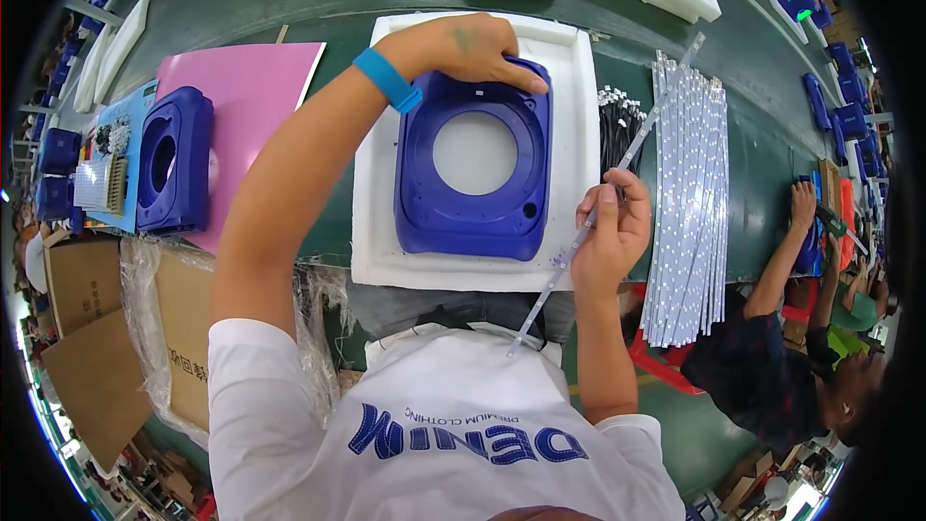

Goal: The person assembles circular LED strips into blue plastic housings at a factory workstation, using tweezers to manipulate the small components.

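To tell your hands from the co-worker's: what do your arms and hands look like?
Short white sleeves leave both forearms bare. The left hand is gloveless, with a greenish smudge on its back and a bright blue band around the wrist. The right hand is gloveless too, with no band showing.

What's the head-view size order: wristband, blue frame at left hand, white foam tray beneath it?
Largest to smallest:
1. White foam tray
2. Blue frame
3. Wristband, clearly smallest
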The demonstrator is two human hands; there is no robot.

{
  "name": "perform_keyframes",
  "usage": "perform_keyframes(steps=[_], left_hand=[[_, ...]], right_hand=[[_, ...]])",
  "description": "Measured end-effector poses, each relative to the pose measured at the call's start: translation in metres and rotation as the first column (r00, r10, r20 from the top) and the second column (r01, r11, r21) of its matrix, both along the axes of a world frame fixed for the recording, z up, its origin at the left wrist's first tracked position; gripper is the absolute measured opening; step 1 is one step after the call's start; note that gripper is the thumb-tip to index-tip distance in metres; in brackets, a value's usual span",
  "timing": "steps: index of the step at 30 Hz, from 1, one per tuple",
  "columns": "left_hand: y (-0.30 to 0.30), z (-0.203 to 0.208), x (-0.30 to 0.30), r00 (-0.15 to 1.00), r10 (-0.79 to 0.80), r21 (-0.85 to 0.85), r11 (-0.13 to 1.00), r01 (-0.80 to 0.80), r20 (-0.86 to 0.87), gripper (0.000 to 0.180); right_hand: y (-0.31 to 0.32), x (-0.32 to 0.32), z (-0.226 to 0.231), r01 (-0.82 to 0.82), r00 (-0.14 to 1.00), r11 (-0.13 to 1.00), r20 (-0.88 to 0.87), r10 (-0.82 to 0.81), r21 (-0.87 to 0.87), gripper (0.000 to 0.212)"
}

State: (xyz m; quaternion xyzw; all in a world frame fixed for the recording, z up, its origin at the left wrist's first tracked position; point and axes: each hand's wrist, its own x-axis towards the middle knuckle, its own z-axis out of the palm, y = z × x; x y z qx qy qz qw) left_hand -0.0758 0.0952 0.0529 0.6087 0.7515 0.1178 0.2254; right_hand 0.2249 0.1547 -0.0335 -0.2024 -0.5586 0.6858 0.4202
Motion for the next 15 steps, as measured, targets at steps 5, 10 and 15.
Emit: perform_keyframes(steps=[5, 10, 15], left_hand=[[-0.016, -0.013, 0.042, 0.95, 0.029, 0.684, 0.687, -0.245, 0.312, 0.051], [-0.043, 0.018, 0.099, 0.523, -0.135, 0.479, 0.637, -0.605, 0.841, 0.041], [-0.096, 0.034, 0.039, 0.595, -0.039, 0.588, 0.219, -0.779, 0.803, 0.037]], right_hand=[[-0.009, -0.002, 0.004, -0.044, 0.997, 0.989, 0.062, 0.035, 0.145, 0.02], [-0.023, -0.01, 0.037, -0.313, 0.94, 0.8, 0.29, 0.182, 0.512, 0.029], [0.052, 0.012, 0.151, -0.17, 0.963, 0.928, -0.145, 0.228, 0.331, 0.032]])
